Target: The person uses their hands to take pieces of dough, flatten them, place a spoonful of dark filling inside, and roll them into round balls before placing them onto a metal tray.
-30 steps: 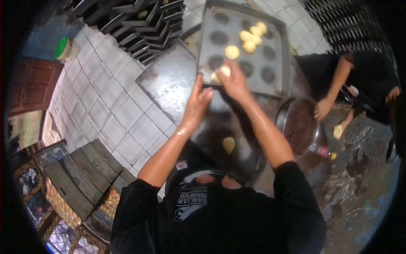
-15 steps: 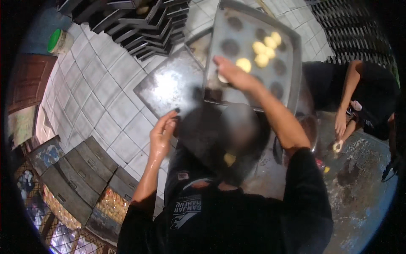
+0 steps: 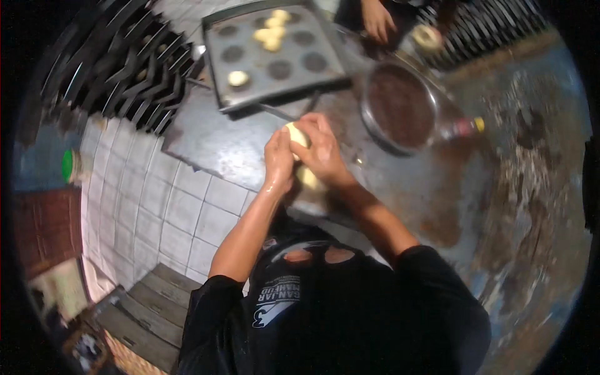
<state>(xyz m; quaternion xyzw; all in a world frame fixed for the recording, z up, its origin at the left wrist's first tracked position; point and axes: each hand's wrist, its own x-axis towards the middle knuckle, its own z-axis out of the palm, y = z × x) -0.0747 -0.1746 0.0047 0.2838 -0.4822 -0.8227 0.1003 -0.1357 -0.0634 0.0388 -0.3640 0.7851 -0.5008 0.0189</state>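
Note:
My left hand (image 3: pixel 279 156) and my right hand (image 3: pixel 320 150) meet at the centre, both closed around a pale yellow piece of dough (image 3: pixel 295 133). Just below them, another yellow lump of dough (image 3: pixel 307 180) shows, partly covered by my right hand. Beyond my hands a dark-rimmed metal baking tray (image 3: pixel 215 62) holds several yellow dough pieces (image 3: pixel 273 37) bunched toward the back and a single piece (image 3: pixel 238 78) near its front left.
A round pan (image 3: pixel 398 107) with dark contents and a bottle (image 3: pixel 464 127) are on the worn metal table (image 3: pixel 450 200). A co-worker's hand (image 3: pixel 378 22) is at the back. Black metal racks (image 3: pixel 140 75) stand left; grey tins (image 3: pixel 144 319) lie lower left.
My hands have left the tray and come together on dough in front of it. A single piece stays at the tray's front left. The whole view has shifted, so the tray appears further left.

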